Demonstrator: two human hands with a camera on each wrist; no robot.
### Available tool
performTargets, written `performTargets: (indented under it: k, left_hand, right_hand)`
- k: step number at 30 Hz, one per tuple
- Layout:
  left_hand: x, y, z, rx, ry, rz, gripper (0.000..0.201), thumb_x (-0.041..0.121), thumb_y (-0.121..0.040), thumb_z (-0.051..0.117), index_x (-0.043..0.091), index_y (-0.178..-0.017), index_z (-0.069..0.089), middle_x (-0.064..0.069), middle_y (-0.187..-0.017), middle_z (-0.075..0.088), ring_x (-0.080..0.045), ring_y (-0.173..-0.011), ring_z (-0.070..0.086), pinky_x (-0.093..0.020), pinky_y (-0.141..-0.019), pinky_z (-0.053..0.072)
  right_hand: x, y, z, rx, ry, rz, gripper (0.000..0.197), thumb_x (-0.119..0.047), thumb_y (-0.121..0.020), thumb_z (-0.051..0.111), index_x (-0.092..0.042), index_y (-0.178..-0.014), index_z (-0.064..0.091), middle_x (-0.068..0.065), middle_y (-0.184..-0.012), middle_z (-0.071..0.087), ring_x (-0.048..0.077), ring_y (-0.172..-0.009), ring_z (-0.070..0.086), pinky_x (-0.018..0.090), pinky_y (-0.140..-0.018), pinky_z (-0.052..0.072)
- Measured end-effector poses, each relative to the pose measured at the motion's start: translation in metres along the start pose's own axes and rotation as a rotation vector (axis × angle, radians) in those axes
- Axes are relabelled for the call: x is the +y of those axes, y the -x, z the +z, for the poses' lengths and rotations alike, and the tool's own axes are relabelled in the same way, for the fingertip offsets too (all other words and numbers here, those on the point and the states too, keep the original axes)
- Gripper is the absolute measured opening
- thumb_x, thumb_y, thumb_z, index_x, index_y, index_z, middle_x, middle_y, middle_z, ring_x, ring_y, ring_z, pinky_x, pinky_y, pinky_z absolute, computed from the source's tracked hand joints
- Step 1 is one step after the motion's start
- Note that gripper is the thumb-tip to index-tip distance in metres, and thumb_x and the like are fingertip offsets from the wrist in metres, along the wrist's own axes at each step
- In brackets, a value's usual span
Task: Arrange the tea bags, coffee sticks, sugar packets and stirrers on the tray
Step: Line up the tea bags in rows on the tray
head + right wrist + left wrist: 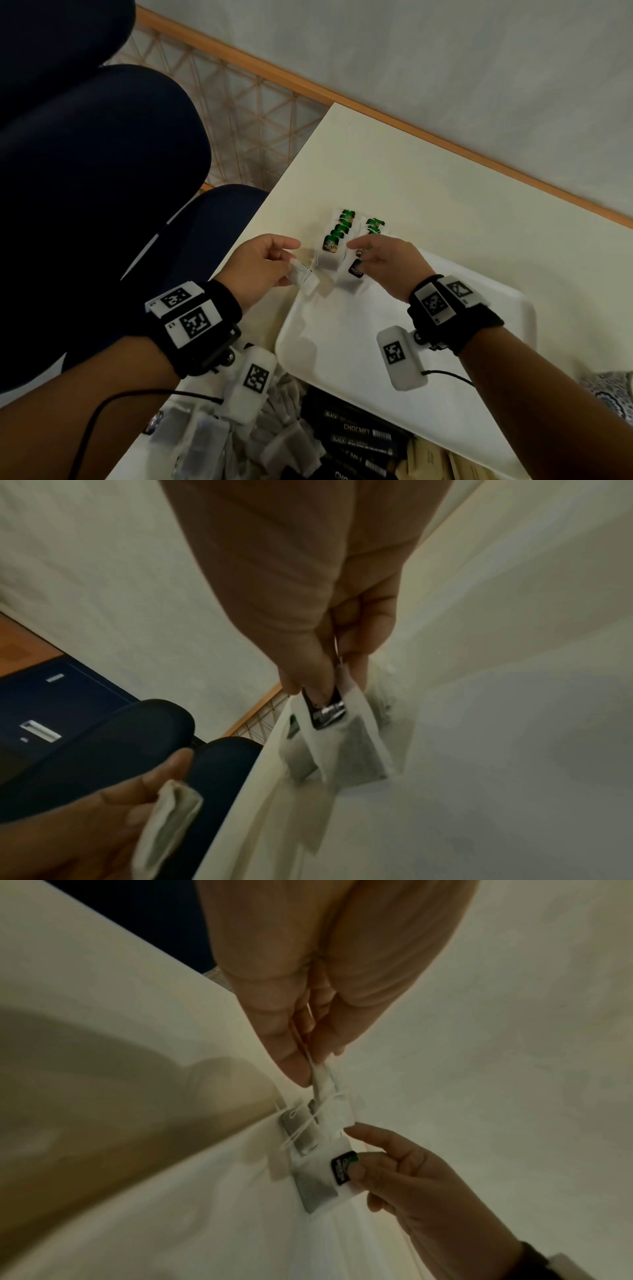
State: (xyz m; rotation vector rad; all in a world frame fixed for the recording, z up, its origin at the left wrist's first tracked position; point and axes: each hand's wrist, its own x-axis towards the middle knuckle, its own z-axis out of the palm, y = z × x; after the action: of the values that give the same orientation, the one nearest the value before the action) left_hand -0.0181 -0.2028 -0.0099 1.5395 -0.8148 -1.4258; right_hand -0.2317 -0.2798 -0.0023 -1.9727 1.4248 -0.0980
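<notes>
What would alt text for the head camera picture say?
Two hands work at the far corner of a white tray: the left hand holds a tea bag, the right hand pinches another's tag beside two rows of green-tagged tea bags.

A dark blue chair (85,144) fills the upper left of the frame, a woven cane panel with a wooden frame (239,113) behind it, beside the white table (428,192).

Black wristbands (205,329) with white square-code tags, white camera modules (400,358) and thin black cables
</notes>
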Motion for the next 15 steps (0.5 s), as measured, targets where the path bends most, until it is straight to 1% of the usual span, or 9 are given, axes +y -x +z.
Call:
performTargets:
  k: [2,5,8,10,11,13,14,15]
  left_hand:
    - [-0.001,0.0,0.002,-0.009,0.015,-0.009,0.034,-0.016,-0.087,0.049,0.012,-0.1,0.063,-0.008,-0.086,0.06,-0.014,-0.075,0.061,-0.016,-0.06,0.054]
    - [-0.001,0.0,0.004,-0.019,0.023,-0.018,0.034,-0.016,-0.087,0.048,0.011,-0.103,0.062,-0.007,-0.086,0.061,-0.013,-0.075,0.061,-0.016,-0.06,0.054]
    - [-0.001,0.001,0.007,-0.027,0.022,-0.013,0.033,-0.016,-0.087,0.049,0.011,-0.101,0.062,-0.006,-0.083,0.06,-0.014,-0.075,0.061,-0.017,-0.06,0.054]
    - [-0.001,0.001,0.01,-0.023,0.025,-0.006,0.033,-0.016,-0.086,0.051,0.012,-0.099,0.062,-0.005,-0.08,0.059,-0.014,-0.073,0.061,-0.017,-0.06,0.054]
    - [-0.001,0.001,0.011,-0.024,0.029,-0.002,0.032,-0.015,-0.086,0.052,0.013,-0.099,0.062,-0.005,-0.08,0.059,-0.014,-0.072,0.061,-0.017,-0.06,0.053]
    - [-0.001,0.001,0.015,-0.026,0.037,0.006,0.031,-0.014,-0.085,0.054,0.013,-0.098,0.062,-0.005,-0.079,0.058,-0.013,-0.071,0.061,-0.017,-0.06,0.053]
    - [-0.001,0.002,0.017,-0.024,0.038,0.01,0.031,-0.013,-0.085,0.055,0.014,-0.098,0.063,-0.005,-0.08,0.058,-0.013,-0.07,0.061,-0.018,-0.061,0.053]
    - [-0.001,0.002,0.019,-0.02,0.038,0.017,0.031,-0.013,-0.085,0.056,0.015,-0.097,0.063,-0.006,-0.081,0.058,-0.013,-0.071,0.061,-0.018,-0.062,0.053]
  right_hand:
    - [0.004,-0.006,0.001,0.054,0.012,0.004,0.035,-0.01,-0.09,0.053,-0.03,-0.118,0.06,-0.011,-0.087,0.065,0.011,-0.093,0.06,0.019,-0.074,0.045]
    - [0.006,-0.009,0.0,0.099,0.017,0.001,0.034,-0.009,-0.089,0.052,-0.028,-0.115,0.061,-0.009,-0.088,0.066,0.012,-0.092,0.061,0.022,-0.077,0.047]
    - [0.003,-0.005,-0.001,0.174,0.03,-0.065,0.028,-0.018,-0.088,0.06,-0.027,-0.114,0.063,-0.011,-0.099,0.059,0.009,-0.094,0.056,0.023,-0.082,0.043]
    - [-0.005,0.001,0.001,0.213,-0.013,-0.134,0.022,-0.025,-0.088,0.062,-0.028,-0.11,0.065,-0.012,-0.098,0.06,0.005,-0.089,0.055,0.021,-0.082,0.043]
    - [-0.011,0.005,0.003,0.199,-0.06,-0.149,0.02,-0.028,-0.087,0.064,-0.029,-0.106,0.066,-0.014,-0.093,0.062,0.003,-0.084,0.057,0.018,-0.078,0.043]
    - [-0.023,0.014,0.011,0.103,-0.14,-0.141,0.018,-0.035,-0.084,0.067,-0.033,-0.102,0.066,-0.019,-0.081,0.063,-0.006,-0.074,0.057,0.008,-0.067,0.041]
    - [-0.027,0.017,0.016,0.054,-0.161,-0.13,0.02,-0.035,-0.083,0.068,-0.033,-0.103,0.065,-0.02,-0.077,0.063,-0.009,-0.071,0.056,0.005,-0.064,0.04]
    - [-0.03,0.02,0.022,0.024,-0.178,-0.12,0.022,-0.033,-0.083,0.069,-0.033,-0.104,0.064,-0.019,-0.075,0.062,-0.01,-0.069,0.055,0.004,-0.064,0.04]
